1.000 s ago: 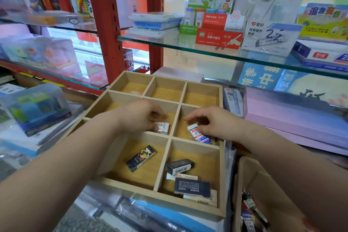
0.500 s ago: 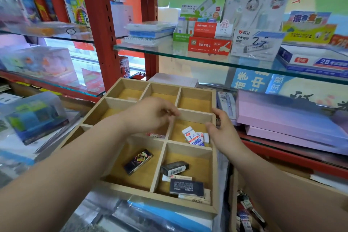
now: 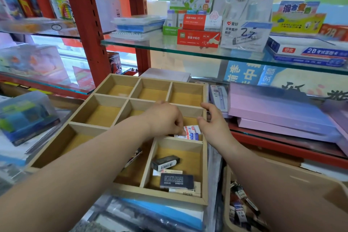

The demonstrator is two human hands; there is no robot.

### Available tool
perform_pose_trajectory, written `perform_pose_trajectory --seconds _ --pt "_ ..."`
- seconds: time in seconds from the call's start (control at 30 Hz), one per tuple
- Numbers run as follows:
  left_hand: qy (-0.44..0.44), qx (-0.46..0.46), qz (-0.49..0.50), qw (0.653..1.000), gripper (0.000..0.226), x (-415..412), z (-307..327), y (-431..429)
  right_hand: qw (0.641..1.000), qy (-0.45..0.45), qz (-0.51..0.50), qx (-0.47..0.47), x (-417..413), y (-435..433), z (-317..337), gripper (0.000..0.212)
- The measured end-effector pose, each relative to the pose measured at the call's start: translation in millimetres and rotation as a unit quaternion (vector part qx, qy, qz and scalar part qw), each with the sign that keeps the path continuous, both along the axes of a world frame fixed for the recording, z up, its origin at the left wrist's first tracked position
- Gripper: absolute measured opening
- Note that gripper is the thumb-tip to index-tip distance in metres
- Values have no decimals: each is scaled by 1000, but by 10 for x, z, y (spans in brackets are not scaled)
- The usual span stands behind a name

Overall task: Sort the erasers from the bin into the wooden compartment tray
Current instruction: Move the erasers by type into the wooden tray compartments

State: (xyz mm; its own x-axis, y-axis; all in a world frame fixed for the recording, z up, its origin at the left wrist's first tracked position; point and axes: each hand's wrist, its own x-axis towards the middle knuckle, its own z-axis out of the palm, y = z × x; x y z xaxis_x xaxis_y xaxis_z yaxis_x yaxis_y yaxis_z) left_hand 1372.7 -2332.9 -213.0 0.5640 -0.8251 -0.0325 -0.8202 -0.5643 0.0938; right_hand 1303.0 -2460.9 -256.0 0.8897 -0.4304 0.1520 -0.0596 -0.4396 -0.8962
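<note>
Left hand (image 3: pixel 163 118) first: it's reaching across the wooden tray (image 3: pixel 205 165) into the right-hand compartment of the middle row. Knuckles are up, the wrist is dipped, the fingers are curled, and the fingertips (image 3: pixel 178 126) are pinched on the left end of a white eraser (image 3: pixel 191 129) with a red label.

That eraser lies just right of those fingers and just left of my right hand. Its long axis runs across the compartment, left to right, a little tilted. It sits over another white one with a blue band (image 3: pixel 193 136); whether it's fully down on that or a touch lifted, I can't tell.

Right hand (image 3: pixel 212 124) hovers at the tray's right wall, palm turned inward, fingers loose, holding nothing, thumb side towards that same compartment. So both hands flank the eraser, but the left is the one on it.

The front-right compartment has the black erasers (image 3: pixel 165 163). A dark patterned one (image 3: pixel 134 156) peeks out from under my left forearm in the front-middle cell. The bin (image 3: pixel 228 179) is down to the right, just beside the tray's near corner and under my right forearm, with more erasers (image 3: pixel 243 211) inside.

My read: the left lets go here, among its own kind. The right, being nearer the bin, looks best placed to drop back for the next one.
</note>
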Motion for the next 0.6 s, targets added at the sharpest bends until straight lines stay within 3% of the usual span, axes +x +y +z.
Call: perform_pose_trajectory --seconds 0.23,0.4,0.6 --pt "79 -56 5 995 33 -35 -84 -27 1000 -1 -1 -7 0 0 2 45" --pt "110 -96 27 989 8 7 -30 3 1000 3 0 -2 5 -8 -14 45" --pt "70 0 33 997 26 55 47 5 999 -4 7 32 25 -28 -51 44"
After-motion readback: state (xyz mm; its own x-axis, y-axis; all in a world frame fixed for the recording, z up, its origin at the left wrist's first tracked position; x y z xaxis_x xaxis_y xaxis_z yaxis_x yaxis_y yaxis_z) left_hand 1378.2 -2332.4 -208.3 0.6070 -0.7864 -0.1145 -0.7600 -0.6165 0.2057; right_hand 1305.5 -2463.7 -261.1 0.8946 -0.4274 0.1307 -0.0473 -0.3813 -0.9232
